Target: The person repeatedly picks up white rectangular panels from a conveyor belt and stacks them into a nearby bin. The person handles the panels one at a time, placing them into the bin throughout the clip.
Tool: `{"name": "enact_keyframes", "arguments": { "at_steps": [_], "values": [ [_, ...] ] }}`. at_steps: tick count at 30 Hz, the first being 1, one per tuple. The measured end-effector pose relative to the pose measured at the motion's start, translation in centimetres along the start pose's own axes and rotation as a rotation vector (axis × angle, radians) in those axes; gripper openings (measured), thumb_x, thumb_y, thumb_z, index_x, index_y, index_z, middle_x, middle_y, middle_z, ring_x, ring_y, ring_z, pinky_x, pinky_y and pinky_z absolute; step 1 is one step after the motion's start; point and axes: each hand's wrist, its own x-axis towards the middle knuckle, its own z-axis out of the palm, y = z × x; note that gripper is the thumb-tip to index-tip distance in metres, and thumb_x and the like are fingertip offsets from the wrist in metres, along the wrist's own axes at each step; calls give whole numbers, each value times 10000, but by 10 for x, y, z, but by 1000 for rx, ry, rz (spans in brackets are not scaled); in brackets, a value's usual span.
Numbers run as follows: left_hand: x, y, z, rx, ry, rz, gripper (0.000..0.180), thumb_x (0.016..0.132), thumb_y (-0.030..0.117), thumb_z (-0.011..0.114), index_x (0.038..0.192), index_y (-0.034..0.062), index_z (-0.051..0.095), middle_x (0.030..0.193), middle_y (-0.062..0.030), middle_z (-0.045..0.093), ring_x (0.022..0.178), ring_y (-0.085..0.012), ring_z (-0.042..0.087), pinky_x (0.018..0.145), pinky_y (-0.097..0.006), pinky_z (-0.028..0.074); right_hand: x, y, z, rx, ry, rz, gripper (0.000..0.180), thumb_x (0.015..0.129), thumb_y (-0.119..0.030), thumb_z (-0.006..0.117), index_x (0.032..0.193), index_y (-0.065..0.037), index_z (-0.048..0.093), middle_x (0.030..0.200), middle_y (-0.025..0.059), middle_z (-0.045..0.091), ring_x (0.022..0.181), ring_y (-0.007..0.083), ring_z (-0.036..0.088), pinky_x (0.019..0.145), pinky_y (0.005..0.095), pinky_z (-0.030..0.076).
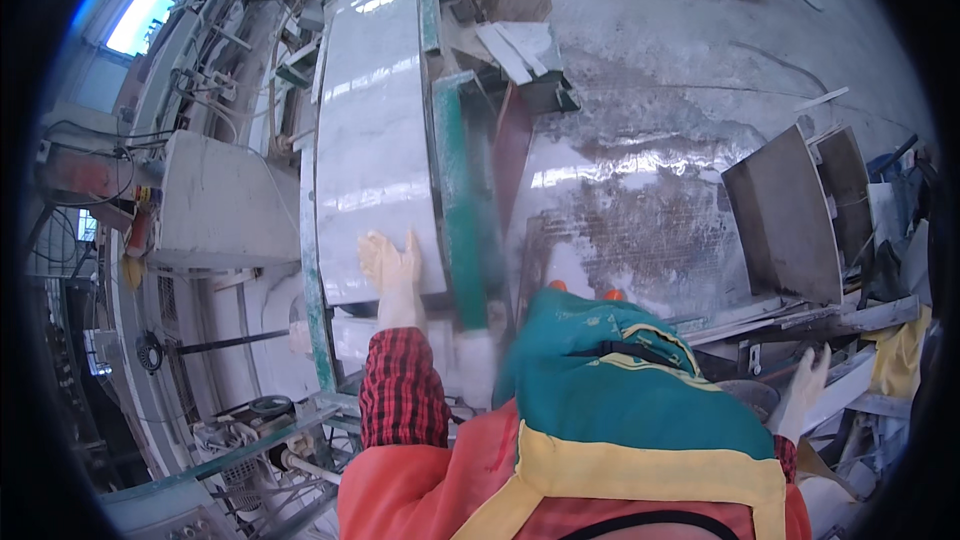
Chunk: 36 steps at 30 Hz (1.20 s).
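My left hand [393,262], in a cream glove below a red-and-black checked sleeve, is at the near end of a long, glossy white slab [375,145]. Its fingers are spread and appear to lie on the slab's surface. The slab stretches away from me along a bed with green metal side rails [461,190]. Out at the far right, my right hand [803,390], in the same kind of glove, has its fingers stretched out and nothing visible in it. It is beside a pale beam [845,390]; whether it touches the beam I cannot tell.
Machinery with a grey box-shaped housing [225,202] and cables stands left of the slab. White offcut strips [515,50] lie by the right rail. The floor [650,210] on the right is wet. Brown panels [785,215] lean farther right, with long strips [740,325] below them.
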Motion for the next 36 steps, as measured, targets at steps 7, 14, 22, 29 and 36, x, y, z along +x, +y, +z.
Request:
{"name": "enact_keyframes", "arguments": {
  "at_steps": [7, 14, 22, 29, 36],
  "values": [
    [9, 1, -2, -35, -35, -24, 909, 935, 604, 463, 1528, -38, 215, 1602, -255, 166, 1503, -365, 122, 1218, -462, 97, -2, 180, -17, -518, -200, 685, 808, 855, -626, 507, 1488, -140, 377, 1438, 253, 455, 1267, 407, 503, 1041, 515, 417],
    [1, 4, -12, -38, -37, -23, 910, 931, 610, 471, 1525, -36, 231, 1603, -252, 167, 1504, -356, 125, 1219, -452, 86, -37, 200, 25, -969, -91, 157, 759, 941, -1, 488, 1546, -379, 229, 1542, 190, 334, 1349, 357, 430, 1026, 452, 448],
    [1, 7, -16, -57, -40, -10, 902, 937, 602, 459, 1533, -29, 214, 1607, -250, 152, 1509, -347, 111, 1225, -445, 70, -41, 225, 43, -522, 272, 170, 689, 949, -541, 538, 1431, -59, 444, 1343, 230, 542, 1194, 401, 527, 953, 503, 454],
    [0, 11, -19, -62, -46, -27, 892, 944, 589, 451, 1540, -23, 192, 1611, -248, 139, 1512, -344, 95, 1226, -443, 55, -59, 190, 41, -490, 210, 297, 734, 890, -513, 643, 1456, -104, 416, 1405, 209, 466, 1240, 395, 482, 1007, 494, 391],
    [0, 17, -27, -52, -103, -59, 876, 951, 580, 442, 1552, 3, 168, 1619, -235, 116, 1513, -347, 85, 1225, -443, 60, -45, 141, 15, -459, 41, 689, 873, 785, -567, 737, 1496, -207, 379, 1408, 206, 467, 1266, 392, 469, 1028, 514, 386]
  ]
}}
